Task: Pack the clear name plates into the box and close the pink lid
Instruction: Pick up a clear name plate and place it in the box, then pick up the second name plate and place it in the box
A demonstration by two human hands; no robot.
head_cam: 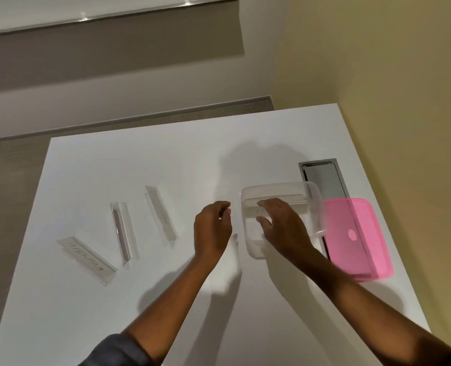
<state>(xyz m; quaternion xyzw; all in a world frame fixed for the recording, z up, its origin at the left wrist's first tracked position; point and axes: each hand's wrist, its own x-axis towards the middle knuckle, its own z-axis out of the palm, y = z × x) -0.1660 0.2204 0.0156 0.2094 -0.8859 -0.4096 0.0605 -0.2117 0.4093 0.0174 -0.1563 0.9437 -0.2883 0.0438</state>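
A clear plastic box (316,204) stands open on the white table, right of centre. My right hand (279,223) reaches inside it, fingers on a clear name plate (293,204) lying along the box's far side. My left hand (213,225) hovers just left of the box with curled fingers and nothing in it. Three more clear name plates lie to the left: one (162,216) nearest my left hand, one (125,232) in the middle, and one with printed letters (88,258) at the far left. The pink lid (361,239) rests to the right of the box.
A grey cable slot (324,178) is set in the table (139,299) behind the box and partly under the lid. The table's right edge runs close past the lid, beside a yellow wall. Grey floor lies beyond the far edge.
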